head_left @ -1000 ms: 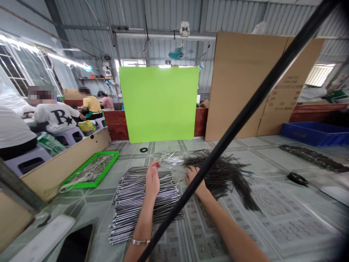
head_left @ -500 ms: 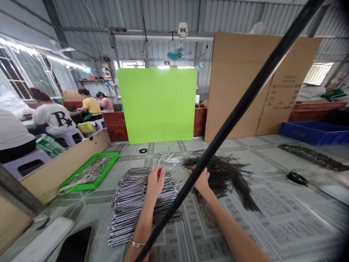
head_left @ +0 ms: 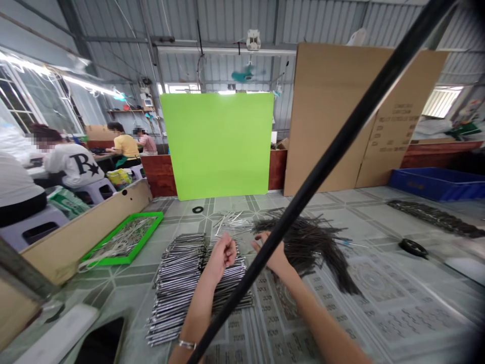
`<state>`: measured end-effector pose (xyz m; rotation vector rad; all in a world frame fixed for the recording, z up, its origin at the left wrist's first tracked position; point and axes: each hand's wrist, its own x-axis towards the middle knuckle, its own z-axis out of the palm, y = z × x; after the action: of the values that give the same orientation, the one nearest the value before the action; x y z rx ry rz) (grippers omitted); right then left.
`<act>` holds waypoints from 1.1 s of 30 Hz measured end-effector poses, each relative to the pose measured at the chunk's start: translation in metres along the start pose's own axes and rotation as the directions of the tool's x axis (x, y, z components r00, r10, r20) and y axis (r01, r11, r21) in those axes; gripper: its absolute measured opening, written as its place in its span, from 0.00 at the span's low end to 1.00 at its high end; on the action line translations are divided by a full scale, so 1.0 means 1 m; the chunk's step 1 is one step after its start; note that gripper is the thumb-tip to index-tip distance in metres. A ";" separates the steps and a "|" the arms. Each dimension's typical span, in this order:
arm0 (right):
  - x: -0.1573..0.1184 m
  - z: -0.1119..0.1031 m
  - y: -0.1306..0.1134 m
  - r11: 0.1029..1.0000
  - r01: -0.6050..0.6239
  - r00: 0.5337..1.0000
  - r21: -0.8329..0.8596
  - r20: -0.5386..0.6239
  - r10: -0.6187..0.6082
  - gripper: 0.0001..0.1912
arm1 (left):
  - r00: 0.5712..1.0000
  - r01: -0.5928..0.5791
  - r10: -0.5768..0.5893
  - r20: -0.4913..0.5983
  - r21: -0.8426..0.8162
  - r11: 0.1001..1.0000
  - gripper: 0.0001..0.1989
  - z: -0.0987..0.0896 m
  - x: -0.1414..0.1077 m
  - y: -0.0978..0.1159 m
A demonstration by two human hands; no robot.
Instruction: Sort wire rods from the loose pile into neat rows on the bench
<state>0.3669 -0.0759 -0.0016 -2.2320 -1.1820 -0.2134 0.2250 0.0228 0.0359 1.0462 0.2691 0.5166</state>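
Note:
My left hand [head_left: 223, 255] hovers over a neat stack of shiny metal rods [head_left: 176, 285]; its fingers are curled closed, and whatever they may hold is hidden. My right hand [head_left: 276, 255], partly behind a dark pole, is beside a loose pile of thin dark strips [head_left: 308, 242]. Thumb and forefinger there are apart, with nothing visible between them. Just beyond both hands lies a small heap of thin silvery sticks [head_left: 233, 221]. A second bundle of rods [head_left: 233, 283] lies under my left wrist.
A black pole [head_left: 322, 172] crosses the view diagonally. On the left are a green tray [head_left: 131, 260] of thin pieces and a phone [head_left: 100, 344]. A black tape roll [head_left: 413, 247] and blue bin [head_left: 435, 184] are on the right. Seated people [head_left: 78, 164] work beyond the board.
My left hand has turned, shifted slightly right and curled its fingers. The fingers of my right hand have spread apart from a pinch near the dark strips.

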 end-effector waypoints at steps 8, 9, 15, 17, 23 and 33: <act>0.011 0.019 0.026 0.908 -0.211 0.976 -0.362 -0.034 0.213 0.22 | 0.999 -0.002 -0.001 -0.041 -0.083 0.997 0.30 -0.002 -0.001 0.003; 0.011 0.021 0.026 0.904 -0.225 0.974 -0.363 -0.051 0.221 0.21 | 0.999 0.002 -0.006 -0.044 -0.088 0.996 0.30 -0.001 -0.001 0.002; 0.012 0.007 0.027 0.932 -0.258 0.966 -0.256 -0.060 0.251 0.12 | 0.999 -0.004 -0.004 -0.043 -0.188 0.982 0.26 -0.005 0.000 0.002; 0.013 -0.001 0.027 0.951 -0.249 0.967 -0.181 -0.095 0.235 0.11 | 0.999 -0.020 0.010 -0.040 -0.252 0.967 0.24 -0.007 -0.001 0.004; 0.017 -0.012 0.024 0.983 0.152 0.988 0.106 0.023 -0.155 0.07 | 0.991 -0.126 0.090 -0.097 -0.476 0.870 0.19 -0.010 -0.008 0.014; 0.013 -0.011 0.017 0.878 0.414 0.904 0.240 0.008 -0.428 0.06 | 0.969 -0.190 0.071 -0.237 -0.527 0.829 0.21 -0.013 -0.009 0.018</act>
<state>0.3901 -0.0803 0.0054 -1.7682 -1.6326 -0.1682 0.2067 0.0350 0.0455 0.4484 0.2143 0.7775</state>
